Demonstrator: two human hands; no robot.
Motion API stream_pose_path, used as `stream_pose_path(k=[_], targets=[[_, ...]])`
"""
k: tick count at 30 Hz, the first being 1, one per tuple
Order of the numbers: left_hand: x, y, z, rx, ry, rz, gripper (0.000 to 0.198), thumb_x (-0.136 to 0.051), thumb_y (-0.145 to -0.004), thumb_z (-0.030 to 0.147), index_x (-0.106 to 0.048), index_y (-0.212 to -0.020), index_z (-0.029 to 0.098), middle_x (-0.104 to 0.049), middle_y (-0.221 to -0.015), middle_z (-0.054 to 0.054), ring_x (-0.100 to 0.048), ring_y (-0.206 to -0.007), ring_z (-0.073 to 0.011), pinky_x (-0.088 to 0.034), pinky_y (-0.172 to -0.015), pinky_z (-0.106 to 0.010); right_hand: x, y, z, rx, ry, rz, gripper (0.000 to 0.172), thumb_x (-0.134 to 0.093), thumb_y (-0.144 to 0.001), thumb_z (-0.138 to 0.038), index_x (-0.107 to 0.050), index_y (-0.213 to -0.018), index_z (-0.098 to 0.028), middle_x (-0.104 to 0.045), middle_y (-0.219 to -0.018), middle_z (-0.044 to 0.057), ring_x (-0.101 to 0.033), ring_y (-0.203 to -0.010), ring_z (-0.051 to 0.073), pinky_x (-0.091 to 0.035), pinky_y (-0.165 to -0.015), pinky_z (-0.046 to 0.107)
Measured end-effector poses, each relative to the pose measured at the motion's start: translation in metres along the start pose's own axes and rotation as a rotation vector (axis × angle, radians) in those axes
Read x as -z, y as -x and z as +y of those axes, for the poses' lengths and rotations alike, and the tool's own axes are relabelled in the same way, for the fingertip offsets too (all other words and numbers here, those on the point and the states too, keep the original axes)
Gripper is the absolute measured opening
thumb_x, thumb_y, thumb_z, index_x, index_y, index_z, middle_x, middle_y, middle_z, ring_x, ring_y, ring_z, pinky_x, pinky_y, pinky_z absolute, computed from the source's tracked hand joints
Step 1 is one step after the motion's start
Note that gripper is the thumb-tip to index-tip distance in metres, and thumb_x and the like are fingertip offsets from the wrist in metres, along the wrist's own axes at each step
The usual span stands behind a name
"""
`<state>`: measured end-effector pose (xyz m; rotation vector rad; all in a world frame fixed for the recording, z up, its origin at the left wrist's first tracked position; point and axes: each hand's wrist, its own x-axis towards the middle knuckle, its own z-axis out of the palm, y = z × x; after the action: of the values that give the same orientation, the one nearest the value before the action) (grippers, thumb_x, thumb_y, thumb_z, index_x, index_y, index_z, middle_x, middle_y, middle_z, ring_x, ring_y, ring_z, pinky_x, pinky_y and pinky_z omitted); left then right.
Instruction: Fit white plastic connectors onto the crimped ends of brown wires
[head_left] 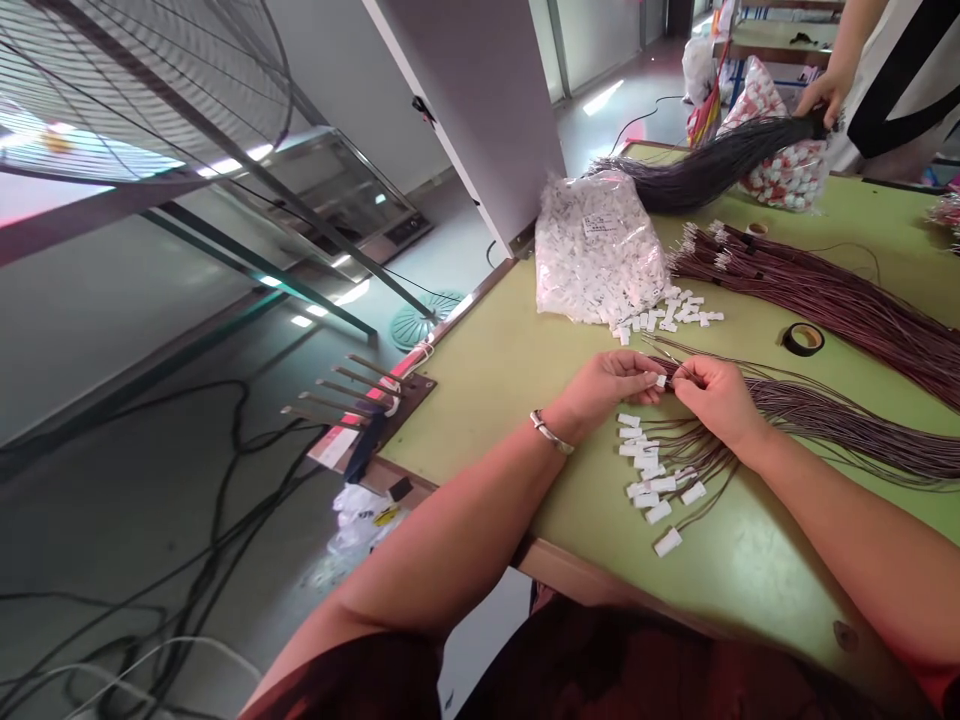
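My left hand (611, 385) pinches a small white connector (661, 380) over the green table (487, 370). Facing it, my right hand (716, 395) pinches the end of a thin brown wire (825, 415) right at that connector. Below both hands lie several wires fitted with white connectors (652, 485). A loose heap of white connectors (671, 312) lies just beyond my hands, spilled from a clear bag of connectors (596, 245).
A roll of black tape (803, 339) and a thick bundle of brown wires (825, 290) lie to the right. At the far end another person's hand (821, 98) grips a black wire bundle (705, 165). A fan (135, 90) stands at left; cables cross the floor.
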<state>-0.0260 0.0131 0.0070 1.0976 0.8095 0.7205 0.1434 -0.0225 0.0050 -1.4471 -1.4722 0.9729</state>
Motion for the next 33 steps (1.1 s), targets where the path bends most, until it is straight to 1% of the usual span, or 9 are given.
stream_pose_path(k=[4,8,13,18,23,25,27,30,33], targets=[[-0.003,0.0,0.001,-0.018,0.001,0.024,0.02,-0.074,-0.07,0.019,-0.065,-0.086,0.01,-0.068,-0.066,-0.002,-0.061,-0.056,-0.0076,-0.051,-0.061,-0.021,-0.001,0.001,-0.003,-0.002,0.018,0.029,0.012,-0.051,-0.064,-0.029,-0.05,-0.06,-0.018,-0.041,-0.051,-0.005,-0.032,-0.049,0.008,-0.026,-0.047,0.023],[-0.008,0.001,0.001,-0.055,-0.066,0.076,0.013,-0.071,-0.072,0.016,-0.063,-0.08,0.01,-0.066,-0.063,-0.001,-0.061,-0.056,-0.0074,-0.052,-0.061,-0.021,-0.001,0.001,-0.007,-0.023,0.043,0.017,0.012,-0.049,-0.063,-0.029,-0.05,-0.06,-0.018,-0.039,-0.05,-0.005,-0.029,-0.049,0.008,-0.025,-0.046,0.023],[-0.013,0.002,-0.002,-0.176,-0.178,0.159,0.01,-0.071,-0.071,0.014,-0.061,-0.073,0.011,-0.065,-0.064,-0.001,-0.06,-0.058,-0.0079,-0.052,-0.061,-0.022,-0.001,0.001,-0.006,-0.008,0.075,0.017,0.012,-0.048,-0.063,-0.03,-0.05,-0.06,-0.019,-0.041,-0.052,-0.004,-0.033,-0.05,0.009,-0.028,-0.048,0.023],[-0.018,0.002,-0.003,-0.104,-0.111,0.109,0.015,-0.072,-0.07,0.016,-0.058,-0.072,0.011,-0.063,-0.056,0.0,-0.06,-0.052,-0.0084,-0.051,-0.056,-0.021,-0.003,0.001,-0.001,0.038,0.147,0.038,0.01,-0.048,-0.064,-0.028,-0.049,-0.06,-0.019,-0.042,-0.05,-0.005,-0.034,-0.05,0.009,-0.029,-0.049,0.024],[-0.013,0.005,0.003,-0.119,-0.127,0.118,0.016,-0.074,-0.069,0.019,-0.06,-0.072,0.011,-0.063,-0.057,0.0,-0.059,-0.052,-0.0077,-0.051,-0.057,-0.02,-0.003,0.003,-0.002,0.059,0.162,0.027,0.008,-0.049,-0.065,-0.025,-0.052,-0.062,-0.019,-0.046,-0.051,-0.005,-0.035,-0.049,0.009,-0.03,-0.049,0.023],[-0.004,0.007,0.008,-0.09,-0.169,0.062,0.017,-0.074,-0.069,0.021,-0.061,-0.073,0.011,-0.064,-0.059,-0.001,-0.059,-0.052,-0.0077,-0.05,-0.055,-0.02,-0.003,0.004,-0.003,0.052,0.146,0.002,0.008,-0.05,-0.065,-0.025,-0.053,-0.062,-0.019,-0.045,-0.051,-0.005,-0.035,-0.048,0.009,-0.03,-0.048,0.023],[0.006,0.01,0.015,-0.011,-0.273,-0.055,0.018,-0.075,-0.068,0.024,-0.064,-0.075,0.012,-0.065,-0.06,-0.002,-0.058,-0.051,-0.0087,-0.047,-0.05,-0.019,-0.002,0.006,-0.004,0.05,0.132,-0.041,0.011,-0.053,-0.068,-0.027,-0.054,-0.061,-0.018,-0.046,-0.051,-0.004,-0.037,-0.048,0.009,-0.032,-0.048,0.023],[0.018,0.018,0.026,0.065,-0.501,-0.308,0.017,-0.074,-0.069,0.027,-0.069,-0.079,0.015,-0.068,-0.062,-0.003,-0.059,-0.051,-0.0104,-0.045,-0.047,-0.019,0.002,0.005,-0.002,0.028,0.033,-0.067,0.02,-0.055,-0.074,-0.034,-0.058,-0.064,-0.018,-0.054,-0.056,-0.002,-0.045,-0.052,0.011,-0.039,-0.052,0.024],[0.027,0.025,0.036,0.033,-0.611,-0.588,0.015,-0.074,-0.067,0.027,-0.075,-0.081,0.02,-0.072,-0.073,-0.005,-0.064,-0.063,-0.0143,-0.05,-0.059,-0.022,0.003,0.002,0.001,-0.061,-0.144,-0.034,0.027,-0.059,-0.076,-0.043,-0.064,-0.074,-0.017,-0.059,-0.063,0.001,-0.049,-0.052,0.011,-0.043,-0.051,0.024]])
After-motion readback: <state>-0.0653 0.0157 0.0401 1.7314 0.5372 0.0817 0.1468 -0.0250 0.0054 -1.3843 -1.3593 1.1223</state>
